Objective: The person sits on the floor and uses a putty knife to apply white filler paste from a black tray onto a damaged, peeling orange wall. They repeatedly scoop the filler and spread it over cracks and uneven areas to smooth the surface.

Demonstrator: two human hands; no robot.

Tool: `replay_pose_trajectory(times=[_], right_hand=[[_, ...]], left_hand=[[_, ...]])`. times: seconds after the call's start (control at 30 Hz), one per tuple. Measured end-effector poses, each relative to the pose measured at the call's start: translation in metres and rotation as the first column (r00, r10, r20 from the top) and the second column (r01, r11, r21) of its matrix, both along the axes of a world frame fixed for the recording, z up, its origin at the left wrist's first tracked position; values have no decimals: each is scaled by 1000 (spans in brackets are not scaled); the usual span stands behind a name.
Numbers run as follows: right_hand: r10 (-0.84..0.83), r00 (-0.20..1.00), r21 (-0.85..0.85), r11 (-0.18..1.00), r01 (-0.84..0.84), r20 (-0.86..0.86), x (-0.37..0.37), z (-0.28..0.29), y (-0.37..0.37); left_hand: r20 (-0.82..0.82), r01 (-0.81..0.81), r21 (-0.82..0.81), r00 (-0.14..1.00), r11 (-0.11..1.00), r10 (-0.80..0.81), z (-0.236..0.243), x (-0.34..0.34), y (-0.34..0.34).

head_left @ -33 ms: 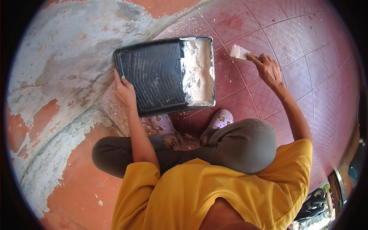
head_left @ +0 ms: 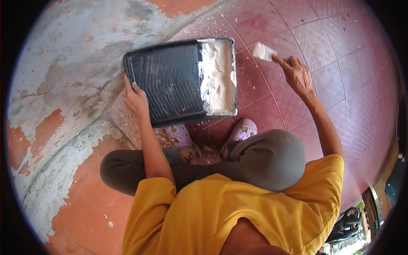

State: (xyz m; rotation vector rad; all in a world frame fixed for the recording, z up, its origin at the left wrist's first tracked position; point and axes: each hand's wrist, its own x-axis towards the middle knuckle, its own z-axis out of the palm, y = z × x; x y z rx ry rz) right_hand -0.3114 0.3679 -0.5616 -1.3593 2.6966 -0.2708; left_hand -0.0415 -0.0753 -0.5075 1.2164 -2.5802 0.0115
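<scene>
My left hand (head_left: pixel 135 97) grips the left edge of a black ribbed paint tray (head_left: pixel 165 83), held above my feet. Thick off-white paint (head_left: pixel 217 76) fills the well at the tray's right end and smears its rim. To the right of the tray, my right hand (head_left: pixel 296 75) is closed round the handle of a flat paintbrush (head_left: pixel 264 52) with white paint on its head, clear of the tray. The brush handle is mostly hidden by my fingers.
A weathered wall (head_left: pixel 59 55) with flaking orange and grey-white patches is at my left. Red tiled floor (head_left: pixel 335 106) lies right and beneath, with pink clogs (head_left: pixel 242 129) on my feet and my bent knees (head_left: pixel 276 157) below the tray. A motorcycle (head_left: pixel 346 225) shows at the lower right.
The brush in my right hand has moved slightly up and to the left. The tray and my left hand appear a little higher in view, along with a slight shift of the whole picture.
</scene>
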Motion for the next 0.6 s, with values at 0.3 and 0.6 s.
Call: replay_pose_trajectory(times=[0.3,0.6], right_hand=[[77,997,-105,992,-73,31,23,-14,-67],[13,996,-57,998,-8,91,5,18,-3]], left_hand=[[56,-49,65,997,997,45,5,-10,-2],[27,-66,50,998,997,65,6,-1,2]])
